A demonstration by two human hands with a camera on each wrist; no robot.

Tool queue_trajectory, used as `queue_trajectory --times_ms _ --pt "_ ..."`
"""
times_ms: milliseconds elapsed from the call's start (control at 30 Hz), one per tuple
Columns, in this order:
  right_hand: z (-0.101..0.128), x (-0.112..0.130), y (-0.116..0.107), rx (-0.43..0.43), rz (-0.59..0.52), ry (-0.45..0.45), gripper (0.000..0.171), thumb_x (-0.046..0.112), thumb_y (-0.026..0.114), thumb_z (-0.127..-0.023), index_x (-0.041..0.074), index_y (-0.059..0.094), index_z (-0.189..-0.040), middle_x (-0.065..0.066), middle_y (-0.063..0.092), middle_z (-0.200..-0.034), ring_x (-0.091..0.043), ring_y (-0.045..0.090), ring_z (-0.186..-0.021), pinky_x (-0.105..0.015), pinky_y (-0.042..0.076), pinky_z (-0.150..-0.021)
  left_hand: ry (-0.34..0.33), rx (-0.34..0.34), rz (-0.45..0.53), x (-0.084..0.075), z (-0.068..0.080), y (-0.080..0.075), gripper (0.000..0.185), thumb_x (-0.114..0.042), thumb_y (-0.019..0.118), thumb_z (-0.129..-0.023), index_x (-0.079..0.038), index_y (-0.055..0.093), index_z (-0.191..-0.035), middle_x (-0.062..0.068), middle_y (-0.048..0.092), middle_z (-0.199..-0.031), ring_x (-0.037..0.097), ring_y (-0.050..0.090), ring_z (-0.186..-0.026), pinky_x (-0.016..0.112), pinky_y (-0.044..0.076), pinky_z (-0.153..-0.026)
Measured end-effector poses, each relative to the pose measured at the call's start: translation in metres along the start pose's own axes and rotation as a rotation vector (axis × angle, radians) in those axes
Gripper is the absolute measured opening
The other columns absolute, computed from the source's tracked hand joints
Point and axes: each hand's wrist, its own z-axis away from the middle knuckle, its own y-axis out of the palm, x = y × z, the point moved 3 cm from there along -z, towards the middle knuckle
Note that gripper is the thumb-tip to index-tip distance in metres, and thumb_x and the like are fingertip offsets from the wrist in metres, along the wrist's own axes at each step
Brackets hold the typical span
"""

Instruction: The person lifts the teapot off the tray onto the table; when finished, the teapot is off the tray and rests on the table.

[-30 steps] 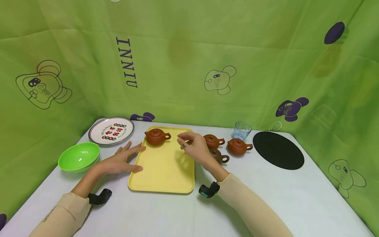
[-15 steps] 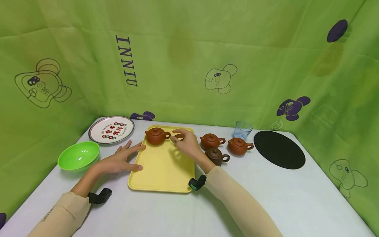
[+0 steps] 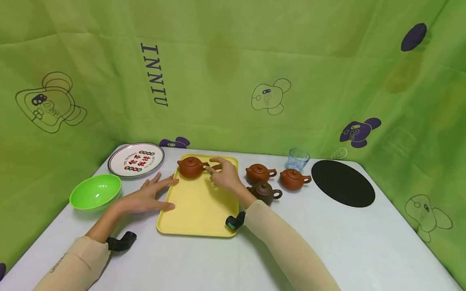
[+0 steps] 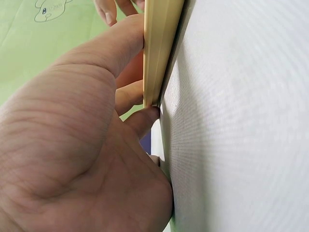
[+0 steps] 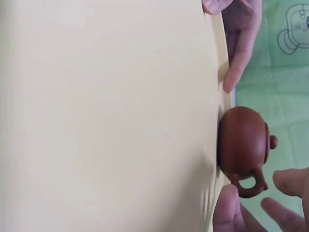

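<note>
A reddish-brown teapot (image 3: 190, 168) stands at the far left corner of a yellow tray (image 3: 198, 216), its handle pointing right. My right hand (image 3: 227, 176) hovers over the tray beside that handle. In the right wrist view, thumb and fingers are spread around the teapot's handle (image 5: 260, 181), with gaps between them and it. My left hand (image 3: 142, 199) rests at the tray's left edge, fingers extended and spread. From the left wrist, its thumb and fingertips touch the tray's side wall (image 4: 159, 43).
Right of the tray stand two reddish teapots (image 3: 259, 173) (image 3: 293, 180) and a dark brown teapot (image 3: 265, 193). Behind them is a blue glass (image 3: 298, 159), with a black oval mat (image 3: 342, 184) farther right. A green bowl (image 3: 96, 193) and a printed plate (image 3: 120, 161) lie left.
My right hand has moved left across the tray, from near the other teapots to the handle of the teapot on the tray. The left hand stays at the tray's edge.
</note>
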Motion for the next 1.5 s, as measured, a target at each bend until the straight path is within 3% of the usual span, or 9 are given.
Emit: queue_trajectory --times_ms 300,567,767,1000,1233,1500 --pt "-0.006 -0.001 0.007 0.003 -0.011 0.016 0.042 0.020 0.059 -0.109 0.007 0.059 -0.149 -0.025 0.076 -0.123 -0.034 0.078 -0.083 -0.028 0.063 -0.058 -0.007 0.006 0.001 0.001 -0.002 0.002 0.090 -0.046 0.081 -0.090 -0.014 0.041 -0.163 0.024 0.023 -0.175 0.057 -0.008 -0.162 0.081 -0.009 -0.124" --pt "-0.011 0.001 0.016 -0.014 0.004 0.029 0.034 0.022 0.058 -0.110 0.008 0.067 -0.140 -0.023 0.079 -0.102 -0.017 0.068 -0.059 -0.024 0.058 -0.054 -0.012 -0.001 -0.015 0.001 -0.001 0.000 0.089 -0.046 0.081 -0.089 -0.014 0.042 -0.162 0.026 0.025 -0.174 0.059 -0.006 -0.161 0.082 -0.008 -0.123" --pt "-0.013 -0.001 0.017 -0.025 -0.063 0.055 0.030 0.023 0.058 -0.110 0.008 0.072 -0.133 -0.026 0.078 -0.100 -0.020 0.073 -0.064 -0.027 0.062 -0.057 -0.018 -0.001 -0.009 -0.002 0.001 0.000 0.090 -0.047 0.082 -0.089 -0.013 0.042 -0.162 0.027 0.024 -0.174 0.060 -0.006 -0.161 0.082 -0.008 -0.123" --pt "-0.011 0.000 0.017 -0.054 -0.073 0.071 0.028 0.021 0.059 -0.110 0.007 0.074 -0.129 -0.025 0.079 -0.095 -0.019 0.072 -0.061 -0.024 0.058 -0.054 -0.020 -0.003 -0.003 -0.003 0.001 0.000 0.089 -0.046 0.082 -0.089 -0.013 0.042 -0.162 0.027 0.024 -0.174 0.059 -0.006 -0.161 0.082 -0.008 -0.123" --pt "-0.009 0.000 0.020 -0.126 -0.179 0.153 0.027 0.020 0.064 -0.107 0.006 0.077 -0.127 -0.024 0.081 -0.097 -0.016 0.074 -0.063 -0.027 0.064 -0.060 -0.034 0.000 -0.006 -0.002 0.001 0.000 0.090 -0.047 0.082 -0.089 -0.014 0.041 -0.163 0.026 0.023 -0.174 0.060 -0.007 -0.160 0.082 -0.009 -0.122" --pt "-0.007 0.001 0.022 -0.168 -0.179 0.177 0.027 0.020 0.065 -0.107 0.008 0.077 -0.127 -0.021 0.082 -0.097 -0.013 0.074 -0.062 -0.025 0.064 -0.060 -0.033 0.001 0.004 -0.002 0.000 0.000 0.090 -0.046 0.082 -0.089 -0.014 0.041 -0.163 0.026 0.022 -0.174 0.060 -0.008 -0.160 0.082 -0.010 -0.122"
